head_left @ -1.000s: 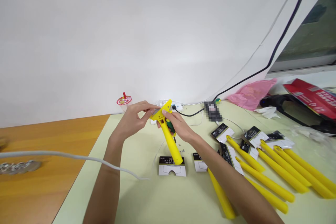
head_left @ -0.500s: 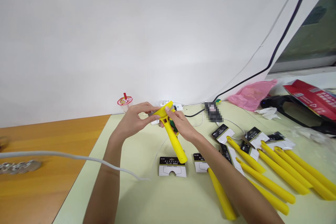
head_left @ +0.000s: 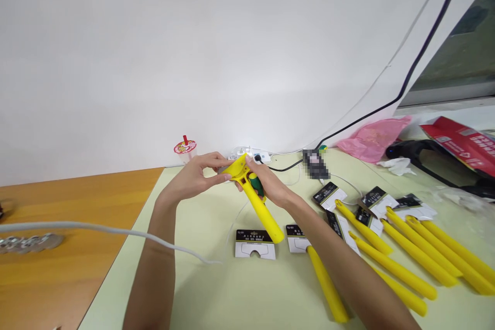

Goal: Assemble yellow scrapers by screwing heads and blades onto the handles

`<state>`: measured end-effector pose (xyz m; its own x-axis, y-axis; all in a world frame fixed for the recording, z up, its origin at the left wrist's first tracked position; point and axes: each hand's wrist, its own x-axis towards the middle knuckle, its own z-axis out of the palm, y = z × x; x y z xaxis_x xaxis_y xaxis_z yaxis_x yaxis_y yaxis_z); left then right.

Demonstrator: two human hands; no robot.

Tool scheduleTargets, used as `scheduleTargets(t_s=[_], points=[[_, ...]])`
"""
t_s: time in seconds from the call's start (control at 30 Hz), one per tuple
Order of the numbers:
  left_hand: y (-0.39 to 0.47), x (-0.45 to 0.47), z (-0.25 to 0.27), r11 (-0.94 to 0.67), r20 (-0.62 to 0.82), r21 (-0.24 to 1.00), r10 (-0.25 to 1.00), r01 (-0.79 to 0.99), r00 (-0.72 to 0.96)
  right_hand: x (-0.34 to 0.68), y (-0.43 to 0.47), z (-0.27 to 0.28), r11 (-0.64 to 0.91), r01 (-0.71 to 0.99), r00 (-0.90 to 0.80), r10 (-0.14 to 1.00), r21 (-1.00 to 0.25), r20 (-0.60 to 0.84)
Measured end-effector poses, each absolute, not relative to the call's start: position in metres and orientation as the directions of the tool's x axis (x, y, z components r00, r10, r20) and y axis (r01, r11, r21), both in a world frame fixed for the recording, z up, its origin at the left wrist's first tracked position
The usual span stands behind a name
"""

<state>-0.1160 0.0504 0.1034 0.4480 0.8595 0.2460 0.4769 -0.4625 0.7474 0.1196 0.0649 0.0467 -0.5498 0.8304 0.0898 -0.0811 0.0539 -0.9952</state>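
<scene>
A yellow scraper (head_left: 260, 209) is held above the table, its handle slanting down to the right. My left hand (head_left: 195, 178) is closed in a pinch at the left end of its head, where a grey metal blade (head_left: 225, 169) partly shows. My right hand (head_left: 268, 179) grips the head from the right, thumb on its upper edge. Under that palm sits a green and yellow handle (head_left: 255, 182), apparently a screwdriver's; its tip is hidden. Below the scraper lies a black and white printed card (head_left: 255, 245). Another yellow scraper (head_left: 328, 284) rests with its own card near my right forearm.
Several yellow scrapers (head_left: 419, 252) with cards spread over the right of the table. Behind my hands are a white power strip (head_left: 263, 157), a phone (head_left: 316, 165) and a lidded cup (head_left: 185, 148). A grey cable (head_left: 154, 240) crosses my left forearm. A pink bag (head_left: 373, 139) lies back right.
The scraper's head has tilted, and its handle end has swung slightly right. More of the green handle shows under my right hand. Both hands keep their hold.
</scene>
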Motion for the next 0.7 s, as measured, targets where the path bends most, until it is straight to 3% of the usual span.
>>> scheduleTargets(t_s=[0.43,0.7], points=[[0.052,-0.099,0.1,-0.437,0.313,0.768,0.894,0.468,0.321,0.121,0.073,0.04,0.17,-0.025,-0.431,0.887,-0.985,0.164],[0.058,-0.095,0.096,-0.354,0.292,0.871,0.931,0.34,0.221,0.122,0.071,0.042,0.255,0.035,-0.451,0.867,-0.966,0.213]])
